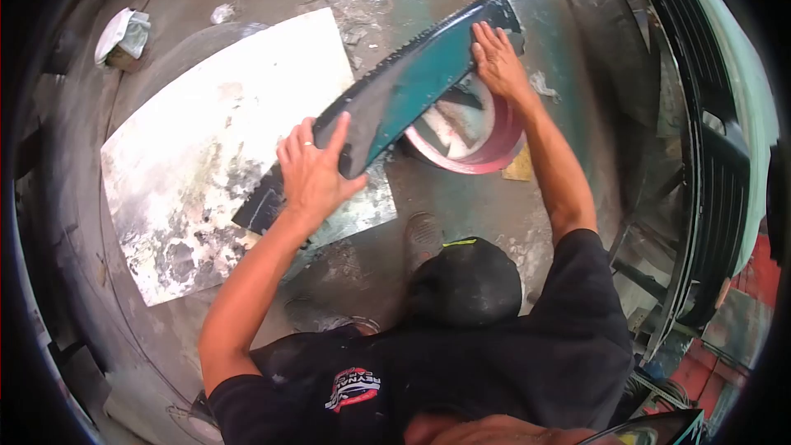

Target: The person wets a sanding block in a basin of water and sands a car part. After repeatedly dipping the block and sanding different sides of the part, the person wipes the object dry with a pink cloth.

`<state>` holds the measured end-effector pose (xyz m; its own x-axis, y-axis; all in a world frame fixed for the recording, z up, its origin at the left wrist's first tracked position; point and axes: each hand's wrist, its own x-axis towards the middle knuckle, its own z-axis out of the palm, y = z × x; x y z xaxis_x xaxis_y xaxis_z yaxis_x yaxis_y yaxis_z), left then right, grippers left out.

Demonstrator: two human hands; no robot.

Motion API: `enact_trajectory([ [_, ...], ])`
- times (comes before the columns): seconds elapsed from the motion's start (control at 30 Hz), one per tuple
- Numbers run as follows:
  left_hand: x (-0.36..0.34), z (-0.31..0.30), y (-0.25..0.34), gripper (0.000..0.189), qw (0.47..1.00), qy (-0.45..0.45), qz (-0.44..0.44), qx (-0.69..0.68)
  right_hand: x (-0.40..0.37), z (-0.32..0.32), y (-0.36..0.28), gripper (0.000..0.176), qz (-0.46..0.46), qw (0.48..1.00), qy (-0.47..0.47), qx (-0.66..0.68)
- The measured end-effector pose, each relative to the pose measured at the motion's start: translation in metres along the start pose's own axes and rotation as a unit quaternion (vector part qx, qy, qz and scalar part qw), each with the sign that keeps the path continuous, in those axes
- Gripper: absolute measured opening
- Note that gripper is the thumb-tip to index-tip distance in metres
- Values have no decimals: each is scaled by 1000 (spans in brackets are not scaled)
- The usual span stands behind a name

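Note:
A long, dark car body panel (412, 78) with black edges and a wet, teal sheen lies slantwise over a red bucket (470, 166). My left hand (317, 169), with a ring on one finger, grips the panel near its lower left end. Toward the upper right end, my right hand (500, 62) rests on the panel with its fingers stretched out flat. Whether anything is under that palm is hidden. Pale, foamy-looking contents show inside the bucket, partly covered by the panel.
A large white, stained sheet (222, 132) lies on the wet floor (412, 0) at left. A crumpled white bag (124, 35) sits at upper left. Black grille-like car parts (717, 189) stand along the right. A yellow piece (517, 165) is beside the bucket.

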<state>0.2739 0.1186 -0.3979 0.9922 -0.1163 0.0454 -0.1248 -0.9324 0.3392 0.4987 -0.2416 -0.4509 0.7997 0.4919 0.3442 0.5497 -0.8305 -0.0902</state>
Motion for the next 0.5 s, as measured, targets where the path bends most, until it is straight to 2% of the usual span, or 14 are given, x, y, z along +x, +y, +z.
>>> enact_trajectory([
  [0.1, 2, 9, 0, 108, 1000, 9, -2, 7, -2, 2, -10, 48, 26, 1000, 14, -4],
  [0.17, 1, 12, 0, 108, 999, 27, -15, 6, -12, -10, -55, 47, 63, 997, 33, 37],
  [0.2, 3, 9, 1, 109, 1000, 26, -17, 3, -22, -10, -91, 45, 94, 991, -1, 93],
  [0.23, 3, 10, 1, 109, 1000, 25, -16, -1, -41, 1, -126, 44, 50, 990, 10, 129],
  [0.27, 3, 11, 0, 108, 1000, 24, -16, 6, -50, -34, -181, 44, 11, 988, -42, 150],
  [0.3, 5, 13, -2, 108, 999, 24, -17, 12, -65, -37, -206, 44, -103, 986, -52, 117],
  [0.37, 2, 15, -2, 108, 1000, 22, -2, -1, -62, -44, -197, 45, -146, 969, -112, 165],
  [0.43, 3, 14, -4, 108, 1000, 24, -13, 3, -52, 0, -112, 47, -104, 992, -12, 72],
  [0.5, 3, 13, 0, 108, 999, 21, -24, 3, -19, -11, -52, 47, 82, 995, 26, 49],
])
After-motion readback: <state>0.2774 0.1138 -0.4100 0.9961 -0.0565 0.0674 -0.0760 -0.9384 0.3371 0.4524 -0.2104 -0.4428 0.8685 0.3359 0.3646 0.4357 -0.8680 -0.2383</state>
